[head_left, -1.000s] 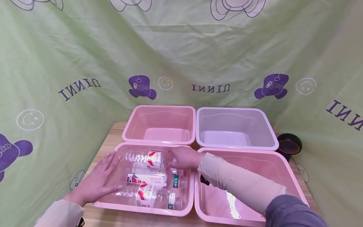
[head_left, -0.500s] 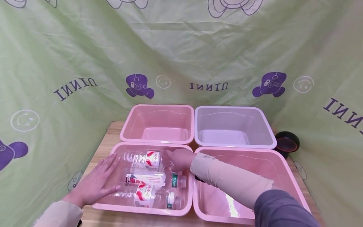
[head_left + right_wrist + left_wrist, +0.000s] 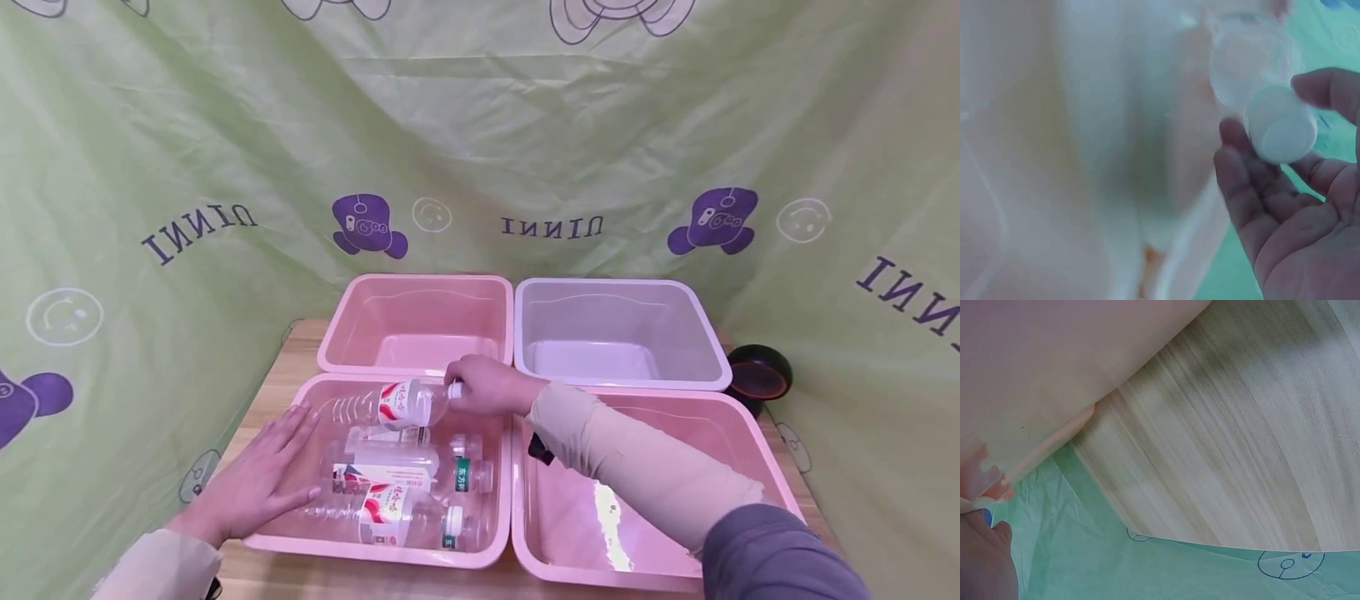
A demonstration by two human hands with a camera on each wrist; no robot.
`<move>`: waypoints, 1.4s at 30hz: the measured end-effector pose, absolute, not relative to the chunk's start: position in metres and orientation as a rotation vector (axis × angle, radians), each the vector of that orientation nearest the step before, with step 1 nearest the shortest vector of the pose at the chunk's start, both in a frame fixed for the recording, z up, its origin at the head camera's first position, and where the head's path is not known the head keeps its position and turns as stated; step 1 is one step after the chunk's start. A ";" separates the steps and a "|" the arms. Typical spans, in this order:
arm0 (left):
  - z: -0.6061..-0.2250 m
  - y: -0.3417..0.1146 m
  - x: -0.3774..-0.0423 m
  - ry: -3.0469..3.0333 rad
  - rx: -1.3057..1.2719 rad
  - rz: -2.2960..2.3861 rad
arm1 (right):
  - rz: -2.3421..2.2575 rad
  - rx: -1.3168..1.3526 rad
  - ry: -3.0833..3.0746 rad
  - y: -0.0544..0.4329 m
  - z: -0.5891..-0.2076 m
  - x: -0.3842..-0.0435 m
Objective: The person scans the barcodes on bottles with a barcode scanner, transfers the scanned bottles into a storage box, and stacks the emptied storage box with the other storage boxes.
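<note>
My right hand (image 3: 491,385) grips a clear plastic water bottle (image 3: 403,402) by its neck, close to the white cap (image 3: 1282,134). The bottle has a red-and-white label and lies level near the far side of the front-left pink basin (image 3: 375,552). In the right wrist view, thumb and fingers curl round the neck just behind the cap. My left hand (image 3: 255,479) rests on that basin's left rim, fingers extended. Below the held bottle lie several more, among them a second red-and-white bottle (image 3: 382,508) and a green-labelled bottle (image 3: 462,475).
A pink basin (image 3: 416,367) and a lilac basin (image 3: 622,384) stand behind. At the front right is another pink basin (image 3: 772,467), under my right forearm. A black round object (image 3: 761,372) sits beside the lilac basin. A green printed curtain (image 3: 480,142) surrounds the wooden table (image 3: 300,354).
My right hand reached down among the bottles, took the far red-and-white one by its neck and raised it slightly toward the basin's far rim. The left hand has stayed on the rim.
</note>
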State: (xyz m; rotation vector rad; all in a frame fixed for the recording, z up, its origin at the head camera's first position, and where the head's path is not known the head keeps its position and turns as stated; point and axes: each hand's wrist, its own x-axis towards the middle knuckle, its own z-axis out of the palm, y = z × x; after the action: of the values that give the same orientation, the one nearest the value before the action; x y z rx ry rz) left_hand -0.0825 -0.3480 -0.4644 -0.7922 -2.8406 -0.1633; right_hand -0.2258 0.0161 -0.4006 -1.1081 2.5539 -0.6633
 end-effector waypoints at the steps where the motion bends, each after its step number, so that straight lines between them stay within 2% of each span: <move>1: -0.464 -0.348 -0.083 -2.840 -0.794 -0.165 | -0.702 -1.106 2.555 0.019 -0.396 -0.228; 8: -0.466 -0.346 -0.082 -2.826 -0.812 -0.181 | -0.923 -1.052 2.390 0.040 -0.363 -0.235; 16: -0.466 -0.346 -0.085 -2.810 -0.795 -0.195 | -0.981 -1.113 2.334 0.053 -0.329 -0.236; 28: -0.470 -0.346 -0.088 -2.803 -0.809 -0.194 | -0.898 -1.237 2.446 0.053 -0.335 -0.232; 35: -0.471 -0.347 -0.088 -2.814 -0.800 -0.175 | -1.195 -0.902 2.584 0.035 -0.353 -0.226; 42: -0.473 -0.347 -0.089 -2.786 -0.833 -0.156 | -1.548 -0.528 2.177 0.030 -0.380 -0.221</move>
State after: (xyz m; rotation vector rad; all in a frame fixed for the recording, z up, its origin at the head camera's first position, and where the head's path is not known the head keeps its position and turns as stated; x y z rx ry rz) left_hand -0.0890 -0.3474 -0.4730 -0.8333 -2.7860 -0.1565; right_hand -0.2209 0.0295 -0.3803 -0.5284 2.1766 -1.5483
